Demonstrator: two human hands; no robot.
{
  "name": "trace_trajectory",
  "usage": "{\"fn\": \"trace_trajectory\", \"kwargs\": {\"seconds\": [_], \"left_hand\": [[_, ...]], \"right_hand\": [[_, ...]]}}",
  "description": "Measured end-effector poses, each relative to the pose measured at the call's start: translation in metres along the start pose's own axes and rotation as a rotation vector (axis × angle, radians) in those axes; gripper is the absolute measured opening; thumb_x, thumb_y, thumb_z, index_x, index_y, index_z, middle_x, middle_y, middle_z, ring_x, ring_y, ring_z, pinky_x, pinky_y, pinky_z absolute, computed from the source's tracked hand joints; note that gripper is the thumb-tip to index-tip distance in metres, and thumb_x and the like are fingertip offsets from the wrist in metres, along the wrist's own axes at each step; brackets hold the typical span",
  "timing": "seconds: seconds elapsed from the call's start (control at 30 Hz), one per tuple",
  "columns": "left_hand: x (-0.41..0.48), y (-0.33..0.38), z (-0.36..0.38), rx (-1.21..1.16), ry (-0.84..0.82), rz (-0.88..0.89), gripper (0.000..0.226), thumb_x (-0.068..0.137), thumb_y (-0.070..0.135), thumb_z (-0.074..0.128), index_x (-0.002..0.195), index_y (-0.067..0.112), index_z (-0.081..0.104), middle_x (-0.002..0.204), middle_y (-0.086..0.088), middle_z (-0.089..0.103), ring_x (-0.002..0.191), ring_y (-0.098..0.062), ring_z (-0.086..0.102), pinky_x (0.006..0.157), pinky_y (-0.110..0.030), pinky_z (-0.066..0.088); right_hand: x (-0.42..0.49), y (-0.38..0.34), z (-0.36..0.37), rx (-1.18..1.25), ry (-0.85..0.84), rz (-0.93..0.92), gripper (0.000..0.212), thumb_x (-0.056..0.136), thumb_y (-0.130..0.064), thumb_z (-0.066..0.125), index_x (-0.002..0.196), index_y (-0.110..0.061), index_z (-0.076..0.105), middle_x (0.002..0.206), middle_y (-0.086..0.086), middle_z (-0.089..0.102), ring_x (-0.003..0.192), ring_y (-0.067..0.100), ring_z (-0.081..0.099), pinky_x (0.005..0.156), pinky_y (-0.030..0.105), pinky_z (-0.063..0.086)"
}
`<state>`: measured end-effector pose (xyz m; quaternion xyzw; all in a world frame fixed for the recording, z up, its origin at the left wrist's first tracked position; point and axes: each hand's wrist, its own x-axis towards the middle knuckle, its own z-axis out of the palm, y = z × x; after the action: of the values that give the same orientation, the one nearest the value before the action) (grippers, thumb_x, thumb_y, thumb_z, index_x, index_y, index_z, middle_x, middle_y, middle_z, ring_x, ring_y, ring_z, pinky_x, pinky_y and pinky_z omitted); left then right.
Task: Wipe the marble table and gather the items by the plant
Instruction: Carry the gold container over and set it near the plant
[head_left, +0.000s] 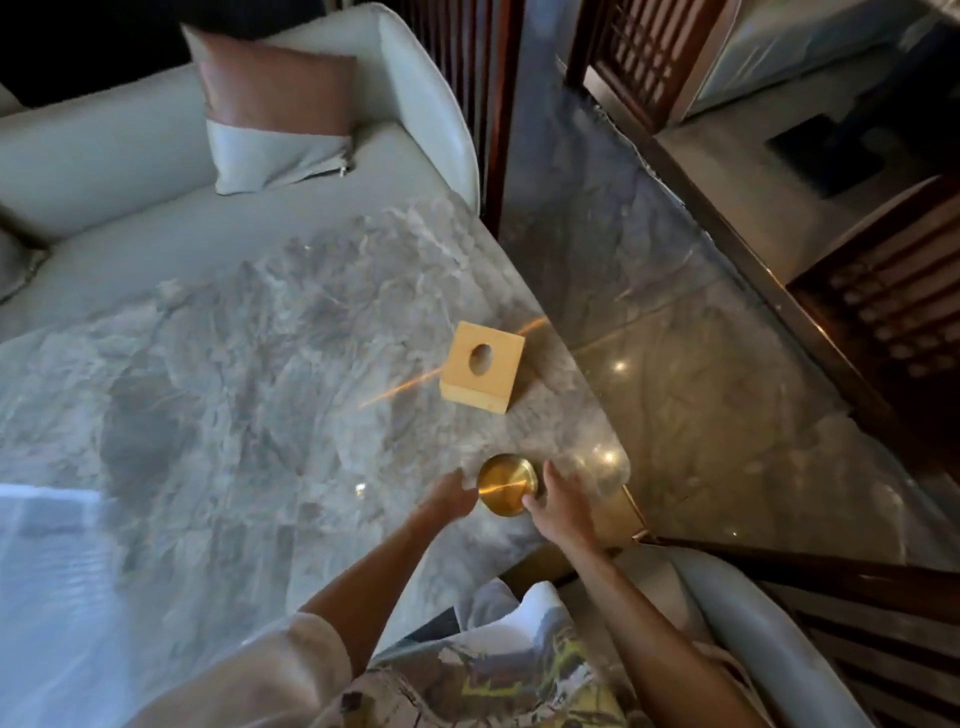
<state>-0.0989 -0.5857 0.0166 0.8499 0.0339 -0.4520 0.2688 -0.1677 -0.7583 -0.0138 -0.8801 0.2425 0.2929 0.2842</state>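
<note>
A round brass dish (506, 484) sits near the right corner of the grey marble table (234, 374). My left hand (451, 498) is just left of the dish, fingers spread, its fingertips at the rim. On the dish's right side my right hand (558, 501) curls its fingers against the rim; whether it grips the dish is unclear. Further back on the table stands a wooden cube box (483, 366) with a round hole in its top. No plant and no cloth are in view.
A pale sofa (130, 156) with a brown and white cushion (275, 109) lies beyond the table's far edge. Polished marble floor (675, 322) runs along the right. Dark wooden lattice screens (893, 322) stand at right. A pale chair (753, 623) is close at lower right.
</note>
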Motion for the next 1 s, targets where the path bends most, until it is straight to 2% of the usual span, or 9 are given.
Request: {"fn": "trace_trajectory", "kwargs": {"seconds": [0.13,0.2,0.33,0.43,0.53,0.73,0.87,0.93,1.0], "left_hand": [[0.0,0.002,0.011,-0.226,-0.131,-0.012,0.02,0.095,0.011,0.053,0.11,0.004,0.064,0.086,-0.004,0.06,0.07,-0.007,0.056,0.059,-0.016,0.044],[-0.008,-0.004,0.009,-0.41,-0.049,-0.048,0.017,0.091,0.003,0.054,0.103,0.007,0.065,0.072,0.002,0.055,0.06,-0.002,0.05,0.052,-0.013,0.038],[-0.026,-0.045,-0.005,-0.71,0.176,-0.171,0.016,0.078,0.006,0.056,0.081,0.022,0.059,0.074,-0.006,0.055,0.064,-0.017,0.05,0.06,-0.028,0.042],[-0.024,-0.124,-0.007,-0.862,0.401,-0.313,0.03,0.062,0.021,0.051,0.091,0.02,0.061,0.085,-0.018,0.065,0.078,-0.033,0.064,0.072,-0.045,0.054],[-0.043,-0.209,-0.009,-1.0,0.588,-0.401,0.028,0.056,0.013,0.051,0.081,0.023,0.056,0.091,-0.025,0.067,0.088,-0.045,0.067,0.07,-0.051,0.055],[-0.156,-0.303,-0.039,-1.174,0.924,-0.532,0.034,0.049,0.014,0.066,0.08,0.023,0.054,0.085,-0.011,0.066,0.079,-0.03,0.067,0.063,-0.045,0.06],[-0.208,-0.355,-0.052,-1.153,1.026,-0.564,0.038,0.058,0.011,0.076,0.092,0.014,0.059,0.085,-0.009,0.069,0.078,-0.028,0.068,0.062,-0.04,0.059],[-0.225,-0.379,-0.059,-1.152,1.036,-0.551,0.036,0.061,0.007,0.075,0.094,0.011,0.06,0.084,-0.009,0.068,0.076,-0.027,0.066,0.062,-0.039,0.058],[-0.234,-0.403,-0.064,-1.162,1.014,-0.525,0.033,0.062,0.005,0.072,0.092,0.011,0.06,0.084,-0.011,0.069,0.075,-0.029,0.068,0.059,-0.04,0.059]], "right_hand": [[0.008,-0.003,0.018,0.149,-0.125,0.039,0.066,0.091,-0.043,0.054,0.15,-0.027,0.028,0.143,0.007,0.051,0.13,0.028,0.05,0.106,0.044,0.044],[0.005,-0.021,0.022,0.183,-0.123,-0.004,0.065,0.094,-0.038,0.055,0.152,-0.023,0.029,0.141,0.008,0.054,0.126,0.027,0.054,0.105,0.041,0.045],[-0.001,-0.06,0.041,0.262,-0.095,-0.061,0.046,0.094,-0.026,0.061,0.139,-0.023,0.052,0.121,0.002,0.067,0.112,0.025,0.065,0.094,0.036,0.053],[-0.002,-0.097,0.077,0.274,-0.157,-0.17,0.02,0.085,-0.027,0.063,0.104,-0.027,0.068,0.084,-0.006,0.068,0.087,0.031,0.072,0.074,0.046,0.061],[-0.038,-0.17,0.097,0.233,-0.277,-0.314,0.014,0.081,-0.015,0.061,0.088,-0.015,0.073,0.069,0.003,0.069,0.073,0.024,0.069,0.06,0.036,0.061],[-0.108,-0.28,0.187,0.017,-0.382,-0.598,0.029,0.079,-0.023,0.065,0.106,-0.023,0.073,0.1,0.002,0.077,0.089,0.021,0.073,0.077,0.045,0.059],[-0.12,-0.308,0.276,0.002,-0.419,-0.665,0.037,0.074,-0.038,0.063,0.102,-0.06,0.053,0.096,-0.006,0.077,0.082,0.019,0.075,0.071,0.047,0.061],[-0.139,-0.322,0.299,-0.011,-0.41,-0.653,0.036,0.077,-0.035,0.065,0.106,-0.055,0.058,0.102,-0.005,0.076,0.085,0.02,0.075,0.074,0.046,0.062],[-0.173,-0.338,0.3,-0.002,-0.379,-0.63,0.032,0.082,-0.028,0.066,0.114,-0.032,0.069,0.109,-0.003,0.074,0.087,0.021,0.075,0.078,0.043,0.061]]}}
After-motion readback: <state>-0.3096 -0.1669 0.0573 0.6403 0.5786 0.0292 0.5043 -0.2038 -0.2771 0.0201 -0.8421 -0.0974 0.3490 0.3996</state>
